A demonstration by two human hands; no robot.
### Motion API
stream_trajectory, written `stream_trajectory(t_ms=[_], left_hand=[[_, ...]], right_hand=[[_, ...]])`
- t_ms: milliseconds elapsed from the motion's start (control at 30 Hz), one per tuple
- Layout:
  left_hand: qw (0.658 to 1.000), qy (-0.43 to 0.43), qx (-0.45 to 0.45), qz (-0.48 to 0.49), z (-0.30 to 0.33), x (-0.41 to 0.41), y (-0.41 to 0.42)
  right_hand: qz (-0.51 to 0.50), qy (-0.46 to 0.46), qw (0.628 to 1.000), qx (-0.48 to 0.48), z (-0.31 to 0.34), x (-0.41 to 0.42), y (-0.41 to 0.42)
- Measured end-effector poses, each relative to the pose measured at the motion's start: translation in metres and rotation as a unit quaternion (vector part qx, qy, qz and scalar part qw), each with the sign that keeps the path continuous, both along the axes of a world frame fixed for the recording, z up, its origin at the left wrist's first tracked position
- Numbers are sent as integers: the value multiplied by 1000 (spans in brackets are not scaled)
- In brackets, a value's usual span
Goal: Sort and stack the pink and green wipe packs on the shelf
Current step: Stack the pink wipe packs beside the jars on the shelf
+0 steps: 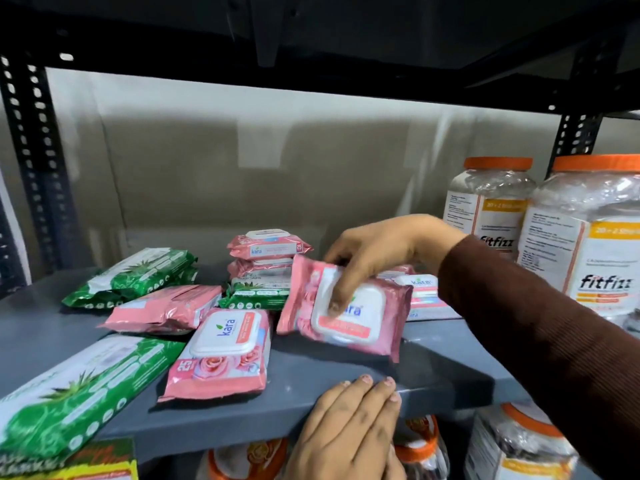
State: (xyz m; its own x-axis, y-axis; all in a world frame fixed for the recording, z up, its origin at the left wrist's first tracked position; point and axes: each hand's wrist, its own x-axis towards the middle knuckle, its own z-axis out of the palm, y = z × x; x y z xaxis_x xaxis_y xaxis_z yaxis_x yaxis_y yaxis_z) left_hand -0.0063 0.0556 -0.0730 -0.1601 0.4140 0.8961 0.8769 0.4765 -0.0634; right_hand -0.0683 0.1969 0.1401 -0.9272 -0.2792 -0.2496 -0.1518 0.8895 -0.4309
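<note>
My right hand (381, 252) grips a pink wipe pack (360, 318) from above and holds it tilted just over the grey shelf (311, 403). My left hand (346, 427) rests flat on the shelf's front edge, holding nothing. Another pink pack (218, 355) lies flat at the front, one pink pack (166, 308) lies upside down to its left, and two pink packs (268, 245) are stacked at the back. A further pink pack (422, 296) lies behind my right wrist. Green packs lie at the back left (135, 275), centre (258, 292) and front left (79, 389).
Clear jars with orange lids (588, 244) stand at the right of the shelf. More orange-lidded jars (519, 441) sit on the level below. Black perforated uprights (31, 161) frame the shelf, with a dark shelf close overhead. A yellow and green box (86, 465) sits at bottom left.
</note>
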Motion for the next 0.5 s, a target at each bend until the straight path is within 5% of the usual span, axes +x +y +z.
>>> stream_trajectory(t_ms=[133,233,300,400,500], left_hand=[[998,-6,-61,8,-4,-7,-1],[994,4,-105,10,-8,-15,-4],[993,40,-110,15,-10,-21,-4],[989,82,-114,45,-13,-28,-4],[985,122,-100,69,-9,-30,-1]], right_hand=[[-132,149,953,-227,5,21,58],[-262,204,821,-466,-12,28,95],[-325,195,754,-536,-30,29,108],[-405,198,742,-497,-56,28,120],[-461,228,818,-256,-62,37,128]])
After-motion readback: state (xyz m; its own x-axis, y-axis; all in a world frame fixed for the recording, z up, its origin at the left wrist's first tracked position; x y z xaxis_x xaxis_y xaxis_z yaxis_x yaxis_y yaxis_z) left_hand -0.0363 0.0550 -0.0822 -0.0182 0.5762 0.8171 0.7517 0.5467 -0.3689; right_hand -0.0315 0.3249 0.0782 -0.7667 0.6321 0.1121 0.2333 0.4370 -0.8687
